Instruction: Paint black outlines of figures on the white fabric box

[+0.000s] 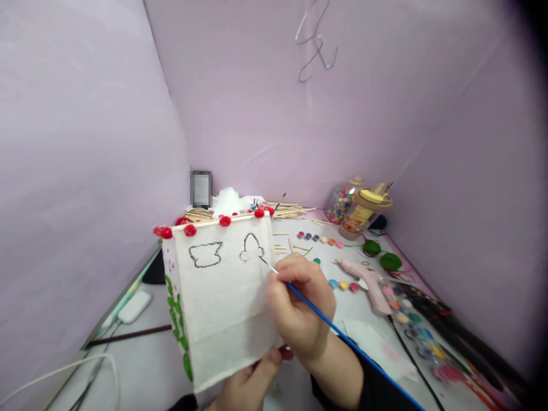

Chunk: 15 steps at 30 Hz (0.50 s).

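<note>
A white box-shaped craft piece [226,308] is held up and tilted in front of me, with red pom-poms [225,221] along its top edge. Green leaf shapes run down its left side. Two black outlines are on its front face, one at the left and one at the right. My right hand [306,302] is closed around a thin blue paintbrush [319,311], whose dark tip meets the face by the right outline. Below, my left hand [252,382] grips the box at its lower edge; part of that hand is hidden behind it.
On the right lie a pink glue gun [370,285], paint pots [342,285], green yarn balls [390,261] and pliers [432,305]. A lidded cup [363,214] stands at the back beside a jar of pom-poms [341,204]. Wooden sticks [293,211] lie behind the box; a white cable [64,365] curves at left.
</note>
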Each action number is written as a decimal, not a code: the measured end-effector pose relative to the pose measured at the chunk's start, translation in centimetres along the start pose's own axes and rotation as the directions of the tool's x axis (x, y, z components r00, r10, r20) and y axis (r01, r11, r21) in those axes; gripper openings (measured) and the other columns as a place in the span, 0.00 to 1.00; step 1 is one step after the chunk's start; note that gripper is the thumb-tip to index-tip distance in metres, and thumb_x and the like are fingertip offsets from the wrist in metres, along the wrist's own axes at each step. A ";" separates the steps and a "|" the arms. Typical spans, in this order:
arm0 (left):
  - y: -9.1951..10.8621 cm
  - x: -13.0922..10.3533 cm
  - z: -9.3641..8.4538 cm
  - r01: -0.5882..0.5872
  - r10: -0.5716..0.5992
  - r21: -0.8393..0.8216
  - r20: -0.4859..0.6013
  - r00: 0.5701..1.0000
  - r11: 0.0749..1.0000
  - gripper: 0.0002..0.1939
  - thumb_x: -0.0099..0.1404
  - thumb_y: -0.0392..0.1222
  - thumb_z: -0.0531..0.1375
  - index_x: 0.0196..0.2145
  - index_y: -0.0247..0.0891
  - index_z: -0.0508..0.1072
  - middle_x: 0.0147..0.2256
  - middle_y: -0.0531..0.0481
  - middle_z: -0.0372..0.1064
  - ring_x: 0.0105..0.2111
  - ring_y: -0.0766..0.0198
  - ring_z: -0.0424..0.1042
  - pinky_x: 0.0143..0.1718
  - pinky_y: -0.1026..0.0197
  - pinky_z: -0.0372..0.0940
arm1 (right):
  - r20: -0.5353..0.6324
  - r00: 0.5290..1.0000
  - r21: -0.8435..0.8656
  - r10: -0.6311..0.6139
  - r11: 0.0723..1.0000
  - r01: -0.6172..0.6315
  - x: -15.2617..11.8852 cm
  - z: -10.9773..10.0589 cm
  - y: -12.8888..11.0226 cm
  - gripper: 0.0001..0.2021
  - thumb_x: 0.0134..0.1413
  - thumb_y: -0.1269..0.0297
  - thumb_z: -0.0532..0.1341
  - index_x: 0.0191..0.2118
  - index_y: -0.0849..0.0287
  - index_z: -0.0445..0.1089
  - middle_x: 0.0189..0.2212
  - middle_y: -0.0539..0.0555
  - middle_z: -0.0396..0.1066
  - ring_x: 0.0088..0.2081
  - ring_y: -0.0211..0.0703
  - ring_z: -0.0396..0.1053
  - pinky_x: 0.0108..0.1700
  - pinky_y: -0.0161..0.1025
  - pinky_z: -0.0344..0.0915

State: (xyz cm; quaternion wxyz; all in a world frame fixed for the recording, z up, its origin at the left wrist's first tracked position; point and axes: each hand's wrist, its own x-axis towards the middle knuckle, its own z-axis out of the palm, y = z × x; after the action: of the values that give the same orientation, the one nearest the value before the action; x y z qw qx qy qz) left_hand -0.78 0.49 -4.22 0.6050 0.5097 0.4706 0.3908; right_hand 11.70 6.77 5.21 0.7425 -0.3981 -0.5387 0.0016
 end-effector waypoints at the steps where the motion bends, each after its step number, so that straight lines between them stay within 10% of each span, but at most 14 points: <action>1: 0.0 0.0 -0.1 0.013 -0.013 -0.014 0.021 1.000 1.000 0.32 0.61 0.77 0.65 0.35 0.45 0.91 0.40 0.42 0.90 0.45 0.44 0.87 0.60 0.48 0.75 | 0.001 1.000 -0.001 -0.001 1.000 0.001 0.0 0.0 0.0 0.13 0.54 0.80 0.59 0.34 0.52 0.63 0.26 0.45 0.67 0.26 0.37 0.69 0.30 0.35 0.69; 15: -0.4 0.1 -0.5 0.037 -0.037 -0.009 0.060 0.998 0.999 0.32 0.62 0.76 0.65 0.36 0.44 0.90 0.42 0.41 0.89 0.48 0.44 0.86 0.65 0.48 0.70 | -0.004 1.000 0.023 -0.003 1.000 0.003 -0.1 0.0 0.1 0.13 0.54 0.81 0.59 0.34 0.52 0.63 0.26 0.45 0.65 0.27 0.37 0.68 0.30 0.36 0.68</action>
State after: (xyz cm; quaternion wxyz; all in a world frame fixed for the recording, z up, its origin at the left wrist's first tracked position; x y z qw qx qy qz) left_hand -1.27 0.69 -4.66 0.6284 0.5092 0.4598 0.3665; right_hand 11.68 6.78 5.04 0.7482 -0.3888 -0.5376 0.0056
